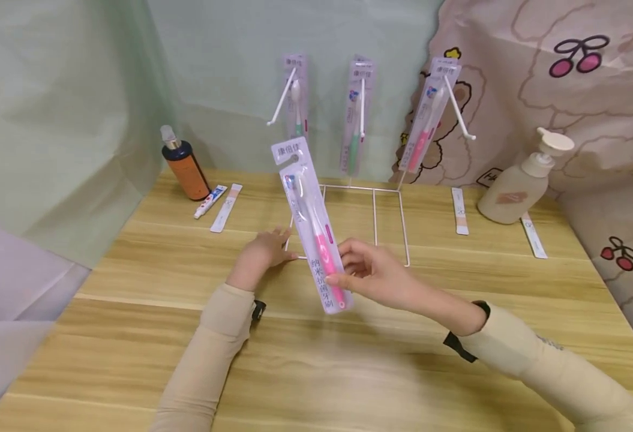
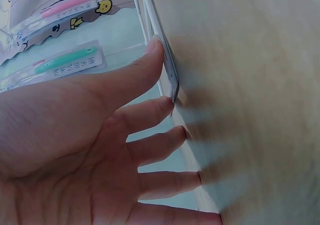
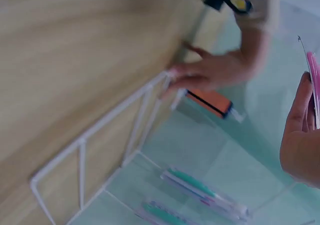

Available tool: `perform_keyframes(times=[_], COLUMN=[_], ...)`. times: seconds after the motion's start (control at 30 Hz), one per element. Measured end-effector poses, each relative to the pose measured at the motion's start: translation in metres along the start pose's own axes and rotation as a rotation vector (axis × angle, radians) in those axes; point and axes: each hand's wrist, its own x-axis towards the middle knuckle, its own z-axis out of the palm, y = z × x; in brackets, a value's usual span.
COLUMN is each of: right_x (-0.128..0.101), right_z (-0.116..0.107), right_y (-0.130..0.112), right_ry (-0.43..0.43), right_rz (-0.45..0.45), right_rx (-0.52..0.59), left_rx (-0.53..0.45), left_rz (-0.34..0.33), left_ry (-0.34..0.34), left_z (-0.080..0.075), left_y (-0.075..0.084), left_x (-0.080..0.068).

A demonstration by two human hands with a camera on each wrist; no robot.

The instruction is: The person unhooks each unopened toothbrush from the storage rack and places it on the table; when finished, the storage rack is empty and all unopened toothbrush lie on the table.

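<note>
Right hand point(image 1: 372, 273) is pinching packaged pink toothbrush point(image 1: 313, 225) between thumb and fingers; left hand point(image 1: 262, 252), fingers spread, is pressing white wire rack point(image 1: 374, 210) base.

Worktop point(image 1: 348, 372): light wood grain.
Centre rear: white wire rack point(image 1: 374, 207) stands on it.
Rear left: orange bottle point(image 1: 185, 163), small tube point(image 1: 210, 201), flat sachet point(image 1: 227, 207).
Rear right: cream pump bottle point(image 1: 521, 180), two flat sachets point(image 1: 459, 210) point(image 1: 533, 236).
</note>
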Motion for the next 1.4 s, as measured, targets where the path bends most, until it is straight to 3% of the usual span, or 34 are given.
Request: perform_keyframes(times=[0.33,0.6,0.8,1.03,1.4], right_x=[-0.032,-0.063,-0.077,-0.077,-0.053], right_z=[0.027,0.048,0.060,0.073,0.088], right_y=[0.030,0.047,0.060,0.065,0.067], right_ry=[-0.122,-0.128,-0.126,-0.107,-0.067], right_rz=[0.216,0.417,0.464,0.496,0.481], right_rx=[0.125,0.311,0.354,0.418,0.322], left_rx=[0.027,0.001,0.003,0.025,-0.001], left_rz=[0.004,-0.001,-0.007,-0.004,0.012], left_ry=[-0.001,-0.009,-0.008,-0.004,0.000], left_z=[-0.002,-0.002,-0.001,-0.001,-0.001], left_y=[0.000,0.002,0.002,0.003,0.000], left_x=[-0.001,-0.006,-0.006,-0.003,-0.003])
